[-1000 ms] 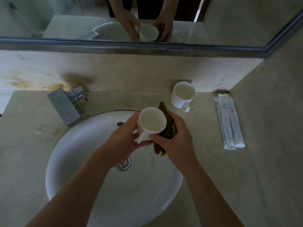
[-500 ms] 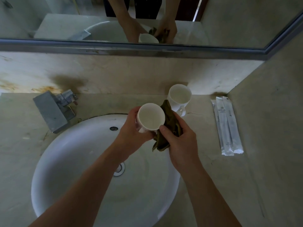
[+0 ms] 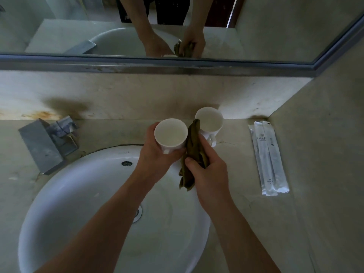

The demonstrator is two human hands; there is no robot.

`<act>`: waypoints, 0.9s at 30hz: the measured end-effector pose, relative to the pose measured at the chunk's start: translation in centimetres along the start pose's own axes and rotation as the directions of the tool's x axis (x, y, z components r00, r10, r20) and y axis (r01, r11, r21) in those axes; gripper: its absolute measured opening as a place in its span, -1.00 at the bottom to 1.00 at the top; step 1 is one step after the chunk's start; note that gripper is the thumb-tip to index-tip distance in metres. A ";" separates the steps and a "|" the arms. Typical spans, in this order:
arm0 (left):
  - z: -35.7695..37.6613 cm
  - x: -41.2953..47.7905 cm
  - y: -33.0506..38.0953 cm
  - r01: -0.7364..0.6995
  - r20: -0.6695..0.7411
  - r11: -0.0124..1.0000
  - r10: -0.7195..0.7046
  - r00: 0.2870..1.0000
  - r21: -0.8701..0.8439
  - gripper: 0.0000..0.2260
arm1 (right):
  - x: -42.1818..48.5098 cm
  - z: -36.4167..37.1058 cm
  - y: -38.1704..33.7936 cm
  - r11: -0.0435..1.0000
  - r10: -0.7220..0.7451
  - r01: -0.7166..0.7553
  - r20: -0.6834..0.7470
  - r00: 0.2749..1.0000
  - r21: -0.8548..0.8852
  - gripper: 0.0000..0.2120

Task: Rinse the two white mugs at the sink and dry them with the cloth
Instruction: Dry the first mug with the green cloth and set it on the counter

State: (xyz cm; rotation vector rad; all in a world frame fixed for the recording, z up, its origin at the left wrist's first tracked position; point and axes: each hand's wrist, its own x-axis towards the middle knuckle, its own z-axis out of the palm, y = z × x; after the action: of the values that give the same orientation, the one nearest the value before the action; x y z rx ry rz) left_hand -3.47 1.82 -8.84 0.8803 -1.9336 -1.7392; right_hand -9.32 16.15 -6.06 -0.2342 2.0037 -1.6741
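Observation:
My left hand [image 3: 155,154] grips a white mug [image 3: 171,134] upright, mouth up, over the far rim of the round white sink [image 3: 78,203]. My right hand [image 3: 208,178] holds an olive-green cloth [image 3: 192,154] bunched against the mug's right side. Part of the cloth hangs below my fingers. A second white mug [image 3: 209,122] stands upright on the counter just behind the cloth, its handle toward me.
A square metal faucet [image 3: 47,142] sits at the sink's left rear. Two white wrapped packets [image 3: 268,158] lie on the counter at the right, near the side wall. A mirror [image 3: 177,26] runs along the back wall above a stone ledge.
Both hands have carried the mug and cloth away from me, toward the back of the sink and close to the standing mug. The cloth stays at the mug's right side.

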 end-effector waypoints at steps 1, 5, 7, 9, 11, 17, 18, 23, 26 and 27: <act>0.1 -0.4 0.1 0.028 -0.013 0.997 -0.029 1.000 -0.065 -0.25 | 0.1 0.1 0.0 0.998 -0.029 0.029 0.002 1.000 -0.060 -0.31; -0.6 -2.1 0.5 0.077 0.006 0.981 -0.077 0.997 -0.180 -0.28 | -0.1 0.9 -0.2 0.975 -0.121 0.127 0.042 0.992 -0.184 -0.23; -1.2 -2.8 0.8 0.069 0.030 0.982 -0.065 0.997 -0.177 -0.32 | -0.3 1.1 0.0 0.980 -0.119 0.124 0.043 0.992 -0.154 -0.21; -1.5 -3.4 1.0 0.073 0.050 0.971 -0.063 0.997 -0.228 -0.32 | -0.6 1.3 -0.1 1.000 -0.021 0.021 0.031 0.999 0.001 -0.25; -1.9 -3.5 1.2 0.098 0.063 0.942 -0.082 0.995 -0.321 -0.27 | -1.1 2.0 0.1 0.935 0.128 -0.158 0.113 0.985 0.317 -0.34; -2.6 -4.2 2.3 -0.017 -0.062 0.990 0.009 0.998 -0.139 -0.29 | -3.4 2.0 0.0 0.776 0.199 -0.324 0.278 0.940 0.541 -0.52; -2.6 -4.7 2.3 -0.055 -0.067 0.997 0.052 0.996 -0.052 -0.27 | -3.8 2.0 -0.1 0.751 0.204 -0.354 0.315 0.927 0.557 -0.53; -3.0 -6.2 2.1 -0.159 -0.038 0.967 0.169 0.985 0.197 -0.29 | -5.4 1.9 0.3 0.778 0.218 -0.373 0.339 0.915 0.505 -0.56; -4.2 -6.2 1.0 -0.156 -0.046 0.937 0.179 0.983 0.313 -0.24 | -6.1 1.2 0.2 0.879 0.234 -0.312 0.244 0.941 0.361 -0.46; -4.7 -6.3 0.7 -0.141 -0.052 0.936 0.167 0.985 0.321 -0.21 | -6.3 0.7 0.3 0.946 0.202 -0.236 0.164 0.966 0.222 -0.43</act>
State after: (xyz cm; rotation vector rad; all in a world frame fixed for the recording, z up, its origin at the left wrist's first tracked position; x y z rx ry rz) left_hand 4.04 2.65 -6.74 0.8604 -2.2005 -1.3071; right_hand -3.57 18.37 -4.73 -0.0376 1.6415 -1.6876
